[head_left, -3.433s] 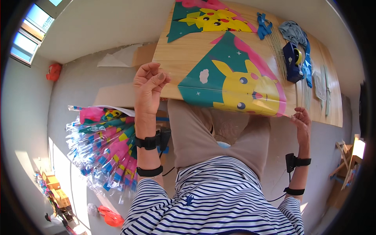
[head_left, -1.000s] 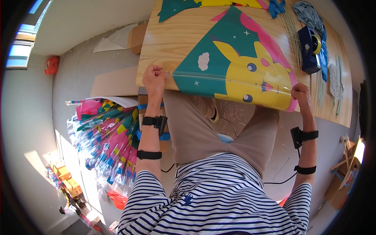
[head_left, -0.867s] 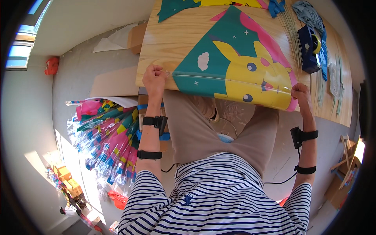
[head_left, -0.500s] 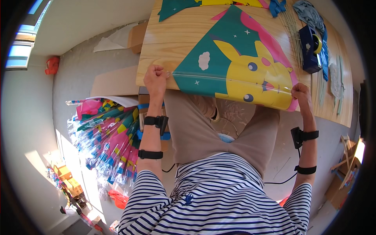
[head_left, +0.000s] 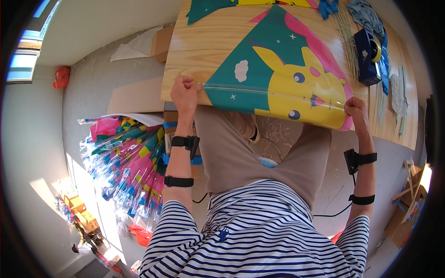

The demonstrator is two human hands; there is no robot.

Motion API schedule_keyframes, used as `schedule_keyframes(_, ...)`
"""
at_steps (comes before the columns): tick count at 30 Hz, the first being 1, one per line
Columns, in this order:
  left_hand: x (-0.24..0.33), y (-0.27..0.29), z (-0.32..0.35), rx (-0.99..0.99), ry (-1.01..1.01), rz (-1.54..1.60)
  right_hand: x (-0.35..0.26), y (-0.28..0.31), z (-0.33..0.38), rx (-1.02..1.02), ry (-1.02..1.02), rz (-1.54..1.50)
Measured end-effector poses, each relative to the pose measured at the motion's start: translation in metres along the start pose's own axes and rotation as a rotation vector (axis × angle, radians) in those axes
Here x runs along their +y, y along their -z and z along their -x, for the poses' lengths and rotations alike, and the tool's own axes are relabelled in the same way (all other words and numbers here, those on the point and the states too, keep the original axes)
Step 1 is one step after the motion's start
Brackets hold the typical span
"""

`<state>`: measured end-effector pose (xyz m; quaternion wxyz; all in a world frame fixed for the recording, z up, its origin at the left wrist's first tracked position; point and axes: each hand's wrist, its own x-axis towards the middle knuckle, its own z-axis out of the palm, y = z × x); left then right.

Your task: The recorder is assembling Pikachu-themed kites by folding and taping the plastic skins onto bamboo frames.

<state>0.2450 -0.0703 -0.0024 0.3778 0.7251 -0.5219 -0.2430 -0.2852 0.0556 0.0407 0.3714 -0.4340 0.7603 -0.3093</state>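
Note:
A printed triangular sheet in teal, yellow and pink, like a kite skin with a cartoon face, lies on the wooden table, its near edge hanging slightly over. Across it runs a long strip of clear tape, taut and shiny between my hands. At the sheet's left corner, my left hand pinches one end of the strip, fingers closed. The other end is in the closed fingers of my right hand, beside the pink right edge. Whether the strip touches the sheet along its whole length I cannot tell.
A dark blue tape dispenser with a yellow-rimmed roll stands at the right, near thin sticks and a grey-blue cloth. More printed sheets lie at the far edge. Bundled colourful plastic pieces hang left of my legs.

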Motion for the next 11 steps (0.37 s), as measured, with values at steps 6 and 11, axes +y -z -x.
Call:
schedule_keyframes(6, 0.0047, -0.0008, 0.0024, 0.012, -0.018, -0.050, 0.0007, -0.0024, -0.0015, -0.008, -0.004, -0.016)
schedule_keyframes(11, 0.0037, -0.0028, 0.0031, 0.014, -0.030, -0.107, 0.0045, -0.0023, -0.0038, -0.016, -0.007, -0.009)
